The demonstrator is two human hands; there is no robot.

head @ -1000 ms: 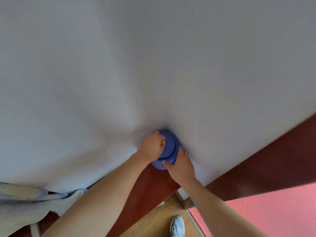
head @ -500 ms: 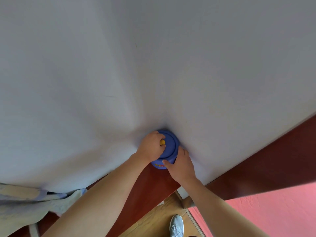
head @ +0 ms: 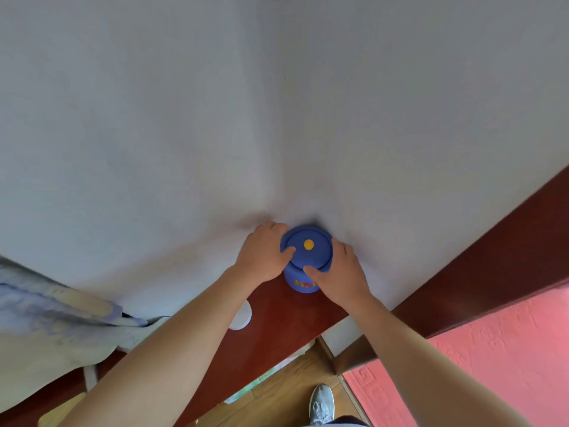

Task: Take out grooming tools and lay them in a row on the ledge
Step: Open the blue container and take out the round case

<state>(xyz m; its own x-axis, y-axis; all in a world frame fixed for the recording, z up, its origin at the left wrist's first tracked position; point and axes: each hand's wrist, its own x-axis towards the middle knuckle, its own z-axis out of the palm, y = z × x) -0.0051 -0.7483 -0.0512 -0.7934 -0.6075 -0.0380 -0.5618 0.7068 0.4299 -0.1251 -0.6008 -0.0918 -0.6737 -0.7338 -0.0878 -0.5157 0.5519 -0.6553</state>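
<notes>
The blue lidded tub (head: 306, 260) stands on the ledge (head: 277, 318), clamped between both hands. The left grip (head: 264, 254) curls round its left rim, the right grip (head: 338, 272) round its right, thumbs on top.

Soft even daylight, wide-angle bending at edges, slight blur lower left

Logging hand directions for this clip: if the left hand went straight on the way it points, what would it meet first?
The blue lid: the left hand holds its left rim. Beyond it, the corner of the white wall seems close behind, though depth is unclear.
</notes>
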